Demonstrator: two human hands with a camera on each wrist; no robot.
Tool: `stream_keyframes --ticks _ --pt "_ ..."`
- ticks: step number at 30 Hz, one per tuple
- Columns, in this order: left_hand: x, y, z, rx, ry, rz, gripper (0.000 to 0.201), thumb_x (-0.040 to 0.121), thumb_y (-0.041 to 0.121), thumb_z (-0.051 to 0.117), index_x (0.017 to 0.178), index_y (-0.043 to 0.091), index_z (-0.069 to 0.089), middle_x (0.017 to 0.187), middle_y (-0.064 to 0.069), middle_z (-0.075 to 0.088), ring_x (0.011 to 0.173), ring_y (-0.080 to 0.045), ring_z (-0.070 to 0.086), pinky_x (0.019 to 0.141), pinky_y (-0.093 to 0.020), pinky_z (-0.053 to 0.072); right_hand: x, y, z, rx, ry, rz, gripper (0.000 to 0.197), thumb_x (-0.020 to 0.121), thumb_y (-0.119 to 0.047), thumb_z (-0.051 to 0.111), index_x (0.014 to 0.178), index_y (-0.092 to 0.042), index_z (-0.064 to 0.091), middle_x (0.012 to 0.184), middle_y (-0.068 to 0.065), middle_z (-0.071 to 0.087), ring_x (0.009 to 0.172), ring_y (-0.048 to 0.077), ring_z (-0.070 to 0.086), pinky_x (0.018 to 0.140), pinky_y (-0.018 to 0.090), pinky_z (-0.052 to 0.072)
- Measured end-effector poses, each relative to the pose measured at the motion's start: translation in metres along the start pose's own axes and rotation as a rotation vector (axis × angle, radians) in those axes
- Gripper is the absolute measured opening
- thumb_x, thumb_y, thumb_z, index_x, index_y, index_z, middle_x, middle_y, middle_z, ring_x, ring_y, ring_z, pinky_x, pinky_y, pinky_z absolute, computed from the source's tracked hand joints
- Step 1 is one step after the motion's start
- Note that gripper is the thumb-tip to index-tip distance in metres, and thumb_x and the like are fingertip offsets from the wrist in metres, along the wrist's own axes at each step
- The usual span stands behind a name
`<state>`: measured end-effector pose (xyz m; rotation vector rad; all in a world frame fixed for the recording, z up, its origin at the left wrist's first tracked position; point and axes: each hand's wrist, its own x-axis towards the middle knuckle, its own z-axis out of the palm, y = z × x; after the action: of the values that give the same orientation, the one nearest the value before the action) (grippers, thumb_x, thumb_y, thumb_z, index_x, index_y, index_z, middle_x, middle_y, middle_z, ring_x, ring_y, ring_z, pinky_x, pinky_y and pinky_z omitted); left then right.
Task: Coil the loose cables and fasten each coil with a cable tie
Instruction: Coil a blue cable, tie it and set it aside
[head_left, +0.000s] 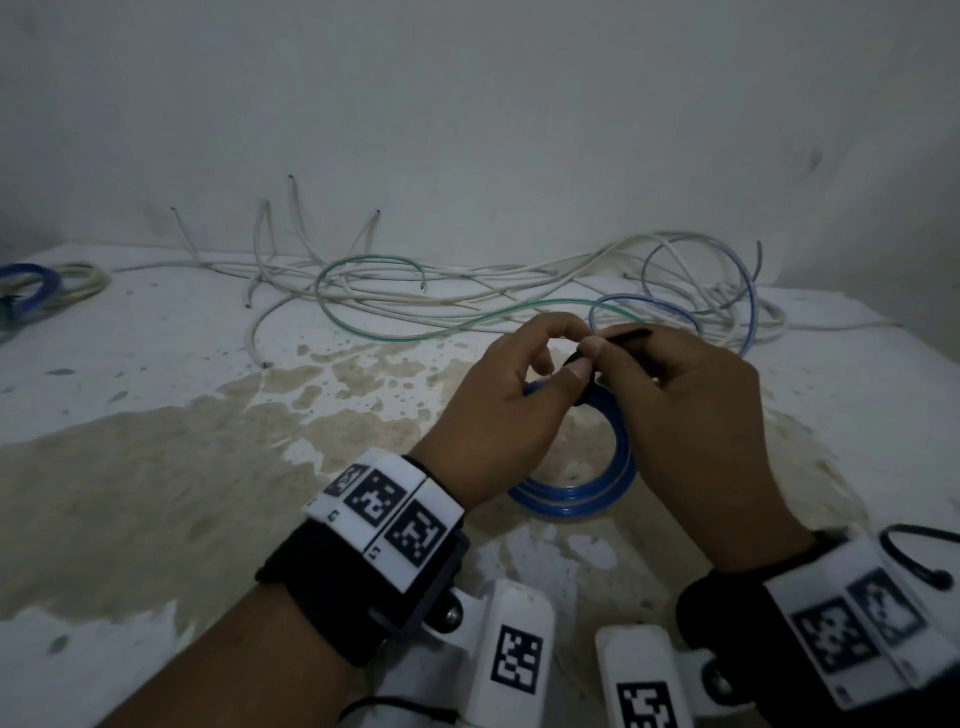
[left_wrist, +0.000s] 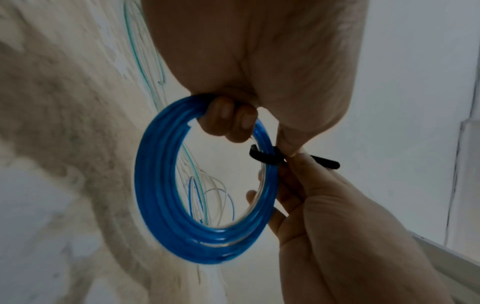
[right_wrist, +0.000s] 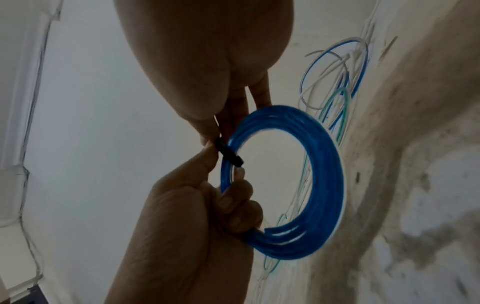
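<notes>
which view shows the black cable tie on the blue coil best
The left wrist view: the black cable tie is seen wrapped across the blue coil, its tail sticking out past the fingertips. The right wrist view shows only a short wrapped section. In the head view the hands hide most of it.

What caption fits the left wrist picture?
Left hand grips a coiled blue cable while right hand pinches the black cable tie around it.
</notes>
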<state>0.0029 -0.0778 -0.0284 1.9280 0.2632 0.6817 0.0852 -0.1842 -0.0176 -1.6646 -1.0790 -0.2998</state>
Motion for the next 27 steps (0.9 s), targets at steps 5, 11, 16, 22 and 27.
stream_keyframes --ticks 5,11,16,22,27 --pt "-0.002 0.0 0.001 0.01 0.045 0.026 0.016 0.094 0.028 0.056 0.108 0.034 0.056 0.087 0.009 0.044 0.066 -0.005 0.043 0.063 -0.021 0.033 0.0 0.004 0.0 -0.084 -0.001 -0.107 0.018 0.093 -0.016 0.052 0.088 -0.02 0.069 0.073 -0.017 0.061 0.076 0.001 0.059 0.067 0.011 0.043" --pt "-0.001 0.002 0.002 0.016 0.062 0.016 0.017 0.093 0.024 0.057 0.094 0.041 0.053 0.084 0.011 0.043 0.081 -0.018 0.054 0.065 -0.024 0.034 0.003 0.009 -0.001 -0.171 -0.004 -0.207 0.017 0.09 -0.015 0.055 0.092 -0.011 0.071 0.081 -0.001 0.066 0.079 0.007 0.056 0.073 0.016 0.042" --pt "-0.002 0.003 0.001 0.01 0.054 0.008 0.017 0.092 0.023 0.057 0.092 0.04 0.054 0.078 0.015 0.041 0.076 -0.008 0.046 0.064 -0.023 0.033 0.005 0.011 -0.003 -0.187 0.062 -0.279 0.013 0.089 -0.008 0.058 0.093 -0.005 0.07 0.086 0.005 0.067 0.084 0.011 0.057 0.078 0.017 0.041" --pt "-0.003 0.0 -0.002 0.032 0.029 -0.021 0.015 0.092 0.022 0.057 0.093 0.037 0.055 0.086 0.009 0.045 0.062 -0.003 0.045 0.057 -0.017 0.035 0.006 0.005 -0.011 -0.157 0.118 -0.333 0.013 0.09 -0.004 0.057 0.096 -0.002 0.069 0.086 -0.001 0.063 0.085 0.003 0.054 0.08 0.007 0.038" --pt "-0.002 -0.002 -0.005 0.034 0.069 0.005 0.018 0.094 0.015 0.055 0.092 0.033 0.055 0.078 0.0 0.048 0.045 -0.005 0.037 0.046 -0.014 0.034 0.001 -0.003 -0.007 -0.207 0.09 -0.429 0.015 0.085 0.007 0.058 0.093 -0.001 0.069 0.085 0.01 0.068 0.081 0.011 0.055 0.078 0.015 0.041"
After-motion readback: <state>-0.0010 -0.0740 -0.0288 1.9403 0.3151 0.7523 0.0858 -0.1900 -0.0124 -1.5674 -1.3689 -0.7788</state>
